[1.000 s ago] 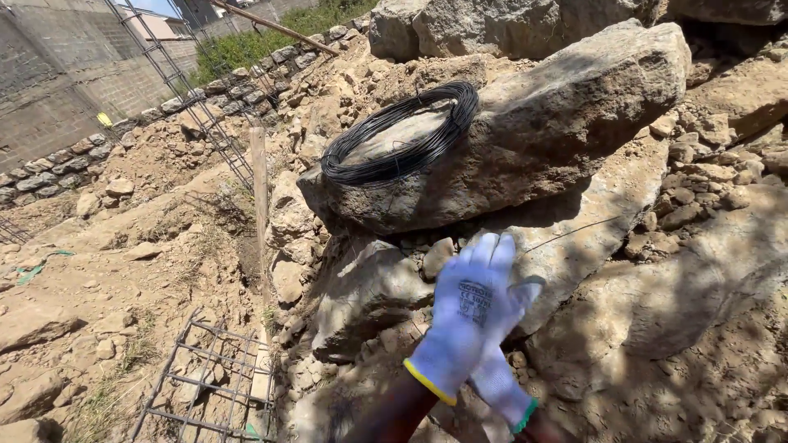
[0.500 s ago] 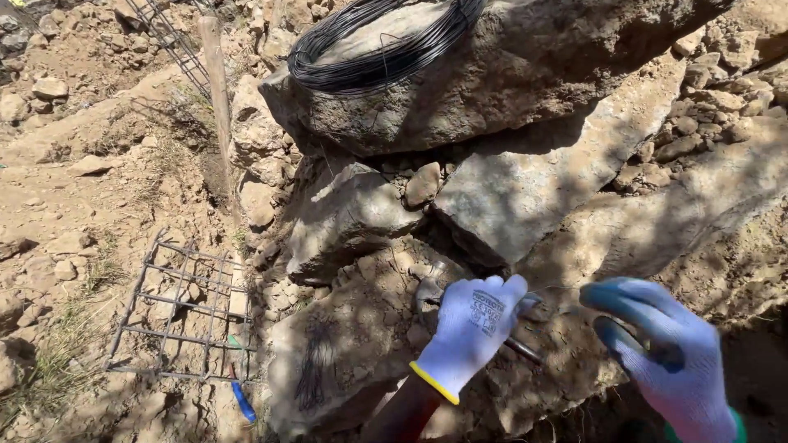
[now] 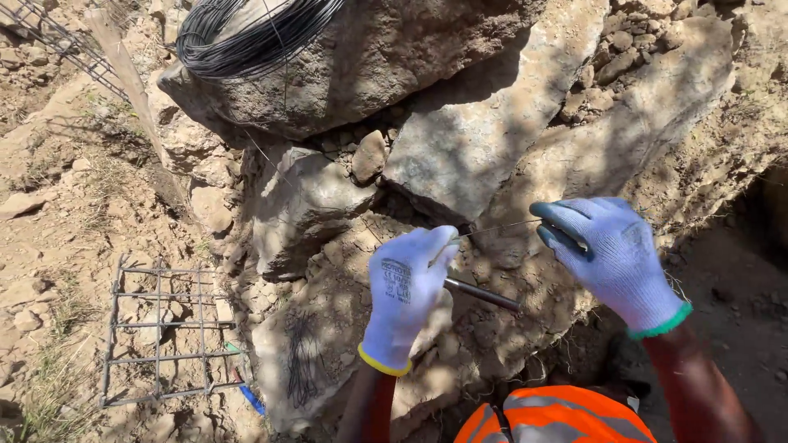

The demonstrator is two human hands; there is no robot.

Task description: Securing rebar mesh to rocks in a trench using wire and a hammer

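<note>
My left hand (image 3: 405,294) wears a white glove with a yellow cuff and grips a short dark metal rod (image 3: 483,294) that pokes out to the right. Its fingertips also pinch a thin wire (image 3: 497,230). That wire runs right to my right hand (image 3: 609,253), gloved white with dark blue fingertips and a green cuff, which pinches its other end. Both hands hover over large pale boulders (image 3: 460,139). A coil of dark wire (image 3: 250,37) rests on top of the biggest boulder, above the hands.
A small rusty steel mesh panel (image 3: 160,332) lies on the dirt at lower left, with a blue-handled tool (image 3: 246,394) beside it. A wooden stake (image 3: 131,82) and more mesh stand at upper left. My orange vest (image 3: 558,417) shows at the bottom.
The view has tilted down and closed in on the rocks. My right hand has come out from behind the left one and moved right, and the wire is now stretched between both hands.
</note>
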